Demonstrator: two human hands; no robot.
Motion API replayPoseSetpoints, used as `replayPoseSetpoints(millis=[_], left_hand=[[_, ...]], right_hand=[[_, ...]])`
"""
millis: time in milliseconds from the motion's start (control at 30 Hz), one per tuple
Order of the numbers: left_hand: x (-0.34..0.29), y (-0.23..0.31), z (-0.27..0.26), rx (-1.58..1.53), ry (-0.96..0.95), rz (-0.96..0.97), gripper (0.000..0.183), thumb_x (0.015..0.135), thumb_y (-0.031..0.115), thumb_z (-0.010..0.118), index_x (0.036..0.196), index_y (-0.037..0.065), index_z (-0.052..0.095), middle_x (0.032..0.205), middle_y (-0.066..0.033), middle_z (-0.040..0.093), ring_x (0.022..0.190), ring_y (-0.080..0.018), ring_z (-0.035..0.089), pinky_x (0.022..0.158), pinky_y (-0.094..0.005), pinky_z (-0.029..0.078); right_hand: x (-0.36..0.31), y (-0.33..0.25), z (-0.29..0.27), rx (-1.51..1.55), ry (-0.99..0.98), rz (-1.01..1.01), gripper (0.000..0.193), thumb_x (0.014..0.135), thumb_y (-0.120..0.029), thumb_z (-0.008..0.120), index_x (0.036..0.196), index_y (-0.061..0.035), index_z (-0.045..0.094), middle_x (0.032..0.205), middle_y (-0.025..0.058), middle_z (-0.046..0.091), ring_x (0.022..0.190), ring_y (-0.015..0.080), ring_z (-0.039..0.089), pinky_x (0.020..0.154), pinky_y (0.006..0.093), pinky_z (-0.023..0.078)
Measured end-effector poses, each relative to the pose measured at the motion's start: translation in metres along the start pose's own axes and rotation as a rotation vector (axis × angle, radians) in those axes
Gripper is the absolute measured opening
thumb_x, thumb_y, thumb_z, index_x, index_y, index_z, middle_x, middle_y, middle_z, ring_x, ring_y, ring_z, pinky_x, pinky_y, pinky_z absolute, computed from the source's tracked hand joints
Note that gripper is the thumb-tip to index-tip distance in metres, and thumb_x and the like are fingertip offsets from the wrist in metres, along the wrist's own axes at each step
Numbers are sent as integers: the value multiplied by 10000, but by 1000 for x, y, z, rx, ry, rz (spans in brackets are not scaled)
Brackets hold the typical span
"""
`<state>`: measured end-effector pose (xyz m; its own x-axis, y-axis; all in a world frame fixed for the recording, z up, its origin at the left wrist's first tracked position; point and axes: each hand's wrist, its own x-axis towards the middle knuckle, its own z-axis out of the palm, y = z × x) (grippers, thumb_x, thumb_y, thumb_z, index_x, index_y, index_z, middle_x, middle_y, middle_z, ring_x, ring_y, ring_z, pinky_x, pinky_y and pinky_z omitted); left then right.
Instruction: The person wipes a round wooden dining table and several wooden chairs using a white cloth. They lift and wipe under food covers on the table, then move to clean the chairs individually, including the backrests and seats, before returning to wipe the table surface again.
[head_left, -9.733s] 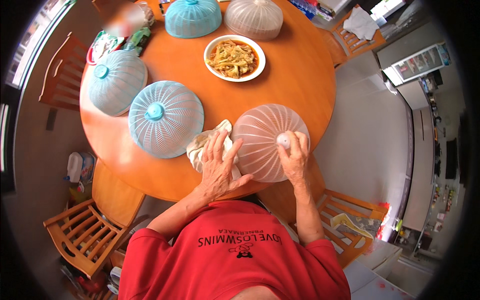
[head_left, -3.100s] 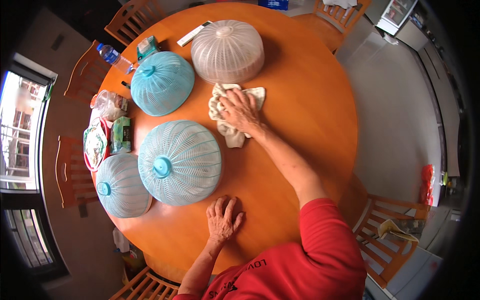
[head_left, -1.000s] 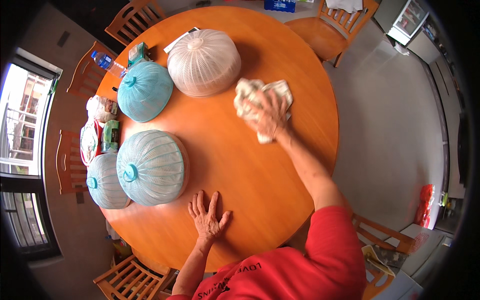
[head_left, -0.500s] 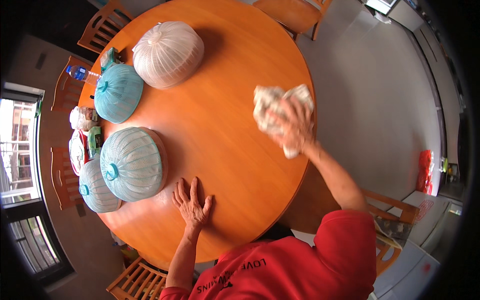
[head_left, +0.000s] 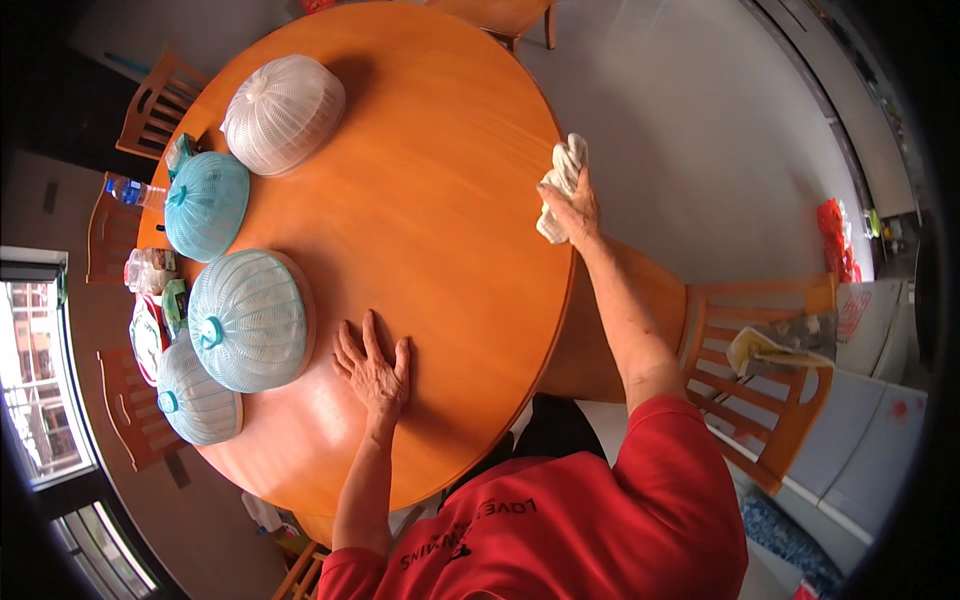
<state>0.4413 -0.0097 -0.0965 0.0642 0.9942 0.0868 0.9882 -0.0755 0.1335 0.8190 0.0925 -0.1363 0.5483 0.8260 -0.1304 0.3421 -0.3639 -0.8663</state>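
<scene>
My right hand (head_left: 574, 208) grips a bunched, pale cloth (head_left: 563, 180) at the right edge of the round wooden table (head_left: 450, 230). Part of the cloth sticks up past the fingers and part hangs below them. On the near left of the tabletop, my left hand (head_left: 373, 376) lies flat with its fingers spread, holding nothing. Just left of it stands a large pale-blue mesh food cover (head_left: 250, 320), apart from the fingers. A smaller blue-and-white food cover (head_left: 200, 395) sits behind that one at the rim.
Farther back on the left are a teal food cover (head_left: 208, 205) and a white one (head_left: 283, 115). A water bottle (head_left: 135, 191) and several packages line the left rim. Wooden chairs surround the table, one (head_left: 755, 370) at right with a cloth over its back.
My right hand has carried the cloth to the table's right edge, and the cloth is now bunched rather than spread. My left hand stays flat on the table. The whole view has shifted.
</scene>
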Motion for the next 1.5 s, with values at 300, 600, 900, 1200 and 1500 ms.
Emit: replayPoseSetpoints(millis=[300,600,900,1200,1500], left_hand=[[-9,-15,13,-219,109,124,669,864,497,557,1426,187,366,1421,-215,307,1337,-395,241,1105,-552,144],[-92,-65,-5,-210,21,218,609,883,438,570,1400,163,400,1422,-224,294,1348,-387,229,1112,-546,133],[-102,-98,-16,-122,-35,90,625,887,448,557,1414,164,379,1440,-220,278,1349,-388,230,1107,-562,126],[-57,-58,-4,-127,46,129,616,887,444,560,1400,142,402,1419,-230,301,1325,-396,261,1100,-558,152],[30,-8,5,-97,51,118,621,878,457,563,1400,159,406,1419,-228,295,1312,-399,275,1093,-558,180]], right_hand=[[-168,38,28,167,177,9,1007,741,-306,748,1494,-94,115,1396,293,275,1305,442,303,1054,519,327],[-365,2,69,-11,120,-17,928,785,-308,684,1485,-81,118,1396,356,121,1237,493,276,995,545,330],[-435,6,59,-678,28,-595,822,676,-244,773,1406,-210,397,1442,249,264,1201,435,381,888,497,353],[-297,-10,24,-627,-98,-666,778,658,-292,776,1367,-226,461,1449,159,301,1318,389,261,1003,523,191],[-118,-28,12,-803,-3,-622,703,773,-373,692,1392,-237,386,1422,195,259,1297,473,239,972,644,244]])
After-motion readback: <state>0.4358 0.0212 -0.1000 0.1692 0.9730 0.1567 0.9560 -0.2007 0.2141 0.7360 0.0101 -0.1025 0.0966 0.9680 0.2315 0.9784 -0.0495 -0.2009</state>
